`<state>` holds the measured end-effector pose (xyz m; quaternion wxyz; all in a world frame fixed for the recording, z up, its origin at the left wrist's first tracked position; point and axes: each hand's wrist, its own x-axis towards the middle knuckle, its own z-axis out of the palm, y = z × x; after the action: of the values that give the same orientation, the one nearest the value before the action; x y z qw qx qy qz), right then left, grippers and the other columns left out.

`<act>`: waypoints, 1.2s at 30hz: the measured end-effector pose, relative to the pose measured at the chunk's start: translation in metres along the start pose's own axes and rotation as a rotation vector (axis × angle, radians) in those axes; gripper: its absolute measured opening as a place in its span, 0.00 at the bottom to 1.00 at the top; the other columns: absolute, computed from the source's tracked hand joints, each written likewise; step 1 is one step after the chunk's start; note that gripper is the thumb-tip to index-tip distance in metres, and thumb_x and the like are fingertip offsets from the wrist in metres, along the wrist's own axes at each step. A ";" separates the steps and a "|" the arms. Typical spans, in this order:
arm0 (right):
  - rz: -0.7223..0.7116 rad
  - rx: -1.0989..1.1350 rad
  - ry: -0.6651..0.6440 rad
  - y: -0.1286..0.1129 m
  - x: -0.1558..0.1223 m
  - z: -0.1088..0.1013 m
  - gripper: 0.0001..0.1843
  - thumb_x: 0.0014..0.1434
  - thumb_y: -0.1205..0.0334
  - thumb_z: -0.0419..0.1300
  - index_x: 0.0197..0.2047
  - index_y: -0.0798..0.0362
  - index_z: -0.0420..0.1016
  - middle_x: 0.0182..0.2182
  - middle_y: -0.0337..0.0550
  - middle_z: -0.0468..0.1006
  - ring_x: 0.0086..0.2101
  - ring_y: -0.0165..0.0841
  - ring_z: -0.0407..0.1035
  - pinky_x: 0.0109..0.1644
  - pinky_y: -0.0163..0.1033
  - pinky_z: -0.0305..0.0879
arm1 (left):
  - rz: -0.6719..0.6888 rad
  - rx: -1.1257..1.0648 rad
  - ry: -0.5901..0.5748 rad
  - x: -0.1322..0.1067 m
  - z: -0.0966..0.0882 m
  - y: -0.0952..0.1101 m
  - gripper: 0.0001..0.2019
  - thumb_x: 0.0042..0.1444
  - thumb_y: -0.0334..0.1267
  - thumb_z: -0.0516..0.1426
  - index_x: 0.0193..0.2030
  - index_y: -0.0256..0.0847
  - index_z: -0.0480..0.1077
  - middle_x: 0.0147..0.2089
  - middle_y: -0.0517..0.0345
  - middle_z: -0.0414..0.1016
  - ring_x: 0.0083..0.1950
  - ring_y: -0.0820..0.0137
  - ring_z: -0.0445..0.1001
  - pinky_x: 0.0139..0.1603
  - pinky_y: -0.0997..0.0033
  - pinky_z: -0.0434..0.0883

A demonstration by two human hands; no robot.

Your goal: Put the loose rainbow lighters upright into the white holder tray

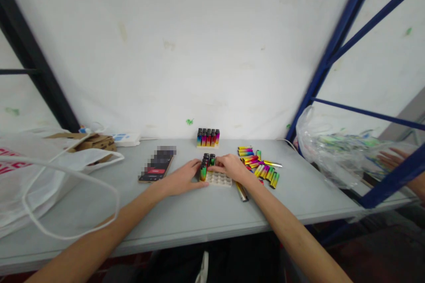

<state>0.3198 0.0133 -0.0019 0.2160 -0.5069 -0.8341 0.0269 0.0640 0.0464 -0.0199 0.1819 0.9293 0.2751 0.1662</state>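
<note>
A white slotted tray [219,180] lies on the grey table [186,212] with a few rainbow-coloured lighters [209,159] standing in its far slots. My left hand [183,178] rests at the tray's left side, fingers closed round one upright lighter [202,172]. My right hand [231,166] lies over the tray's right part, fingers curled; what it holds is hidden. A loose pile of lighters [260,163] lies just right of that hand. A filled tray of lighters [208,137] stands at the back by the wall.
A phone [156,167] lies left of the tray. A white bag [40,172] and a cardboard box [91,141] sit at the left. A clear plastic bag [335,150] hangs on the blue rack at right, where another person's hand [393,158] shows.
</note>
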 end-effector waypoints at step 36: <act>0.303 0.379 0.401 0.128 -0.002 -0.035 0.17 0.67 0.54 0.62 0.52 0.55 0.81 0.49 0.54 0.85 0.36 0.36 0.79 0.49 0.45 0.74 | -0.052 0.041 -0.006 0.001 -0.002 -0.002 0.39 0.63 0.69 0.60 0.68 0.38 0.70 0.73 0.37 0.69 0.73 0.45 0.69 0.78 0.52 0.65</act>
<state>0.4414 0.0674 -0.0044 0.4604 -0.5714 -0.6699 0.1132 0.0626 0.0489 -0.0186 0.1679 0.9259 0.3020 0.1529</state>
